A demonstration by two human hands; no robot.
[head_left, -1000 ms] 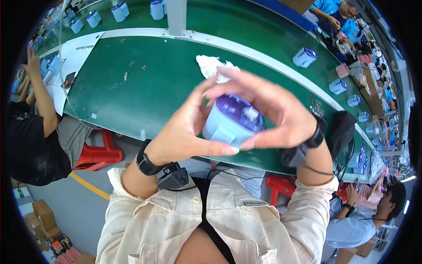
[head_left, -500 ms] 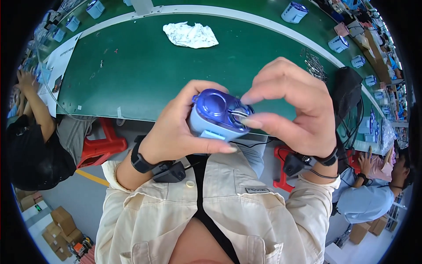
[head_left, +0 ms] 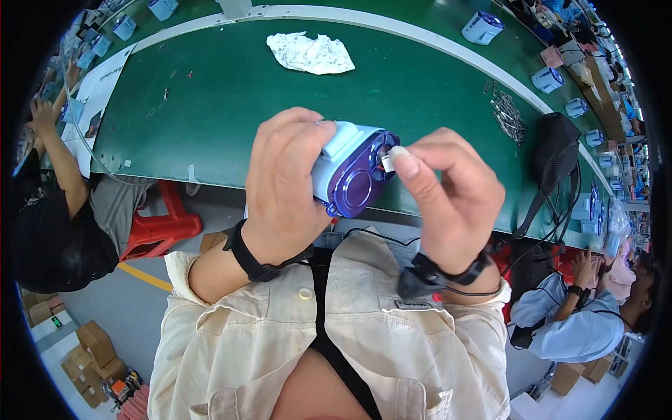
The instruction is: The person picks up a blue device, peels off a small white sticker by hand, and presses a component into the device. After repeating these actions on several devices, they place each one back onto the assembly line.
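A light-blue plastic housing (head_left: 343,139) with a glossy dark-blue end cap (head_left: 352,189) is held above the table's near edge. My left hand (head_left: 283,178) wraps round the housing from the left, with the cap tilted toward my body and to the right. At the round recess in the cap, the thumb and forefinger of my right hand (head_left: 453,192) pinch a small whitish-silver piece (head_left: 388,164). Its exact kind cannot be made out, and the fingertips partly cover it. Inside the recess, details are too small to tell.
On the green table (head_left: 217,91) lie a crumpled white sheet (head_left: 311,53), a pile of small metal parts (head_left: 509,117) and a black mesh bag (head_left: 555,150). Similar blue housings (head_left: 483,28) stand beyond a pale rail. People sit at left and right, near red stools (head_left: 164,224).
My left hand has turned the housing over, so its cap now faces down toward me and right. The right hand has come lower and closer in, still pinching at the recess.
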